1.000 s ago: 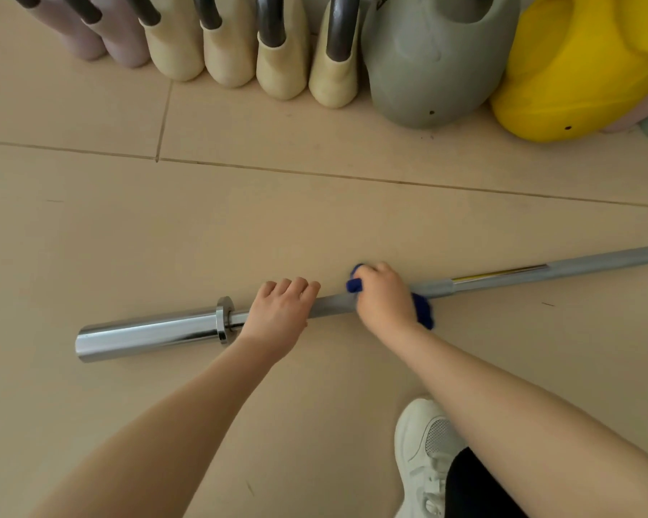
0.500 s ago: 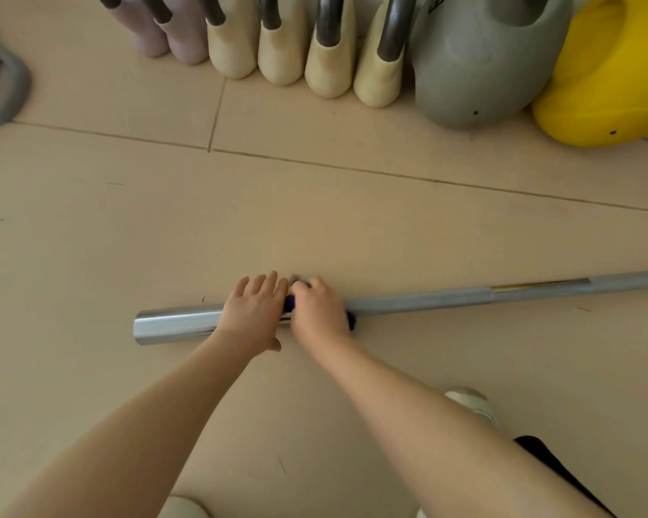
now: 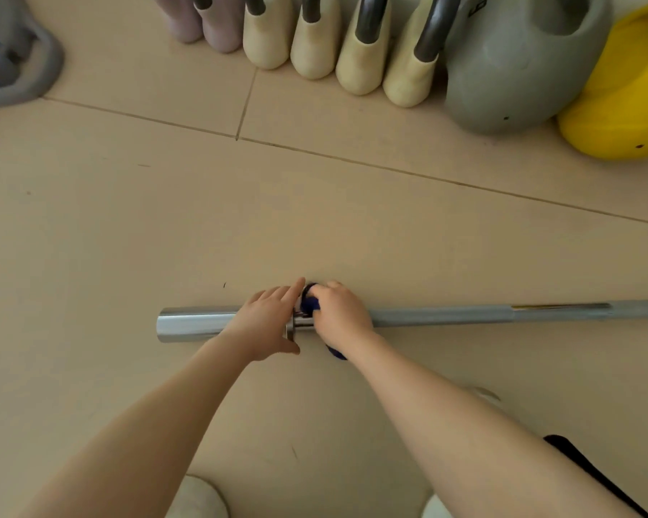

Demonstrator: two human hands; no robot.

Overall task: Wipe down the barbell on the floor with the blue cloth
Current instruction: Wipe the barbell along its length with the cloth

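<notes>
Steel barbell (image 3: 446, 316) lies across the floor (image 3: 315, 226). The right hand (image 3: 339, 312) clutches the blue cloth (image 3: 310, 304) against the collar; the left hand (image 3: 266, 319), fingers straight, steadies the sleeve. Best to twist the cloth round the collar, pressing firmly.

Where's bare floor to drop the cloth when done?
Widest bare patch: the floor between the barbell and the kettlebell row. Also left of the bar's sleeve end. Crowded: along the kettlebells, and near side by both arms and shoes.
</notes>
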